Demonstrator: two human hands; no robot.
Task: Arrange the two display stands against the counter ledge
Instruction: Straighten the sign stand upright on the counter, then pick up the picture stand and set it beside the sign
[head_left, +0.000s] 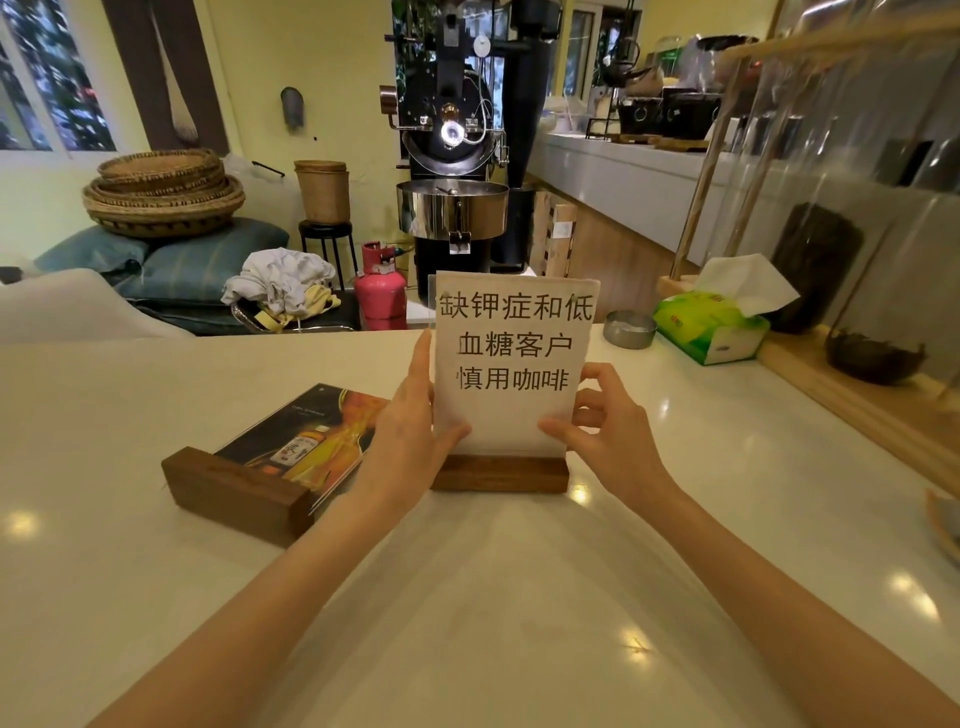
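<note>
Holding the upright display stand (511, 364) by both side edges: left hand (410, 431) and right hand (608, 421), fingers closed on its clear panel, just above the wooden base resting on the bench (519, 597). Advised handling: slide it from low down, base flat, toward the raised ledge (852, 395) at 2 o'clock; a high grip on the thin panel risks tipping. Second display stand (270, 462), at 9 o'clock, lies flat, untouched. Materials: dark grained wood blocks, rectangular; glossy acrylic sheets; matte printed paper; smooth, reflective pale bench top.
</note>
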